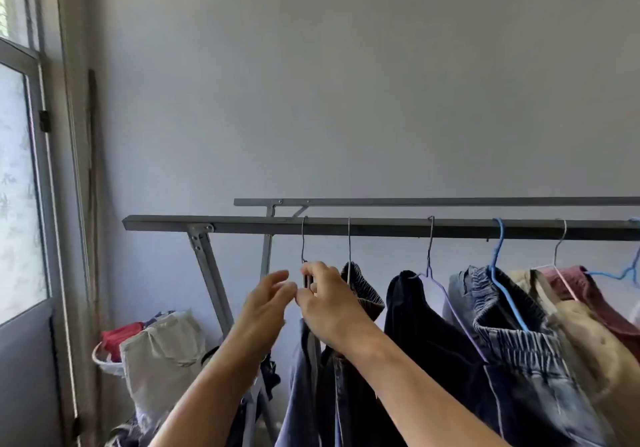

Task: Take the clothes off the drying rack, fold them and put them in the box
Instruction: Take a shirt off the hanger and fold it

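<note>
A grey metal drying rack (pixel 381 227) spans the view, with several garments hanging on wire hangers. My right hand (pixel 329 304) grips the neck of the leftmost hanger (pixel 303 238), which carries a blue denim garment (pixel 301 387). My left hand (pixel 266 303) is just left of it, fingers spread, touching nothing clearly. To the right hang a dark corduroy piece (pixel 363 290), a navy garment (pixel 422 325), elastic-waist jeans on a blue hanger (pixel 512 325), a beige garment (pixel 588 335) and a maroon one (pixel 595 294). No box is visible.
A white basket (pixel 105 360) with a red cloth and a pale bag (pixel 162 353) sit on the floor at the left, by the rack's slanted leg (pixel 211 273). A door with frosted glass (pixel 20 204) stands at the far left. A plain wall is behind.
</note>
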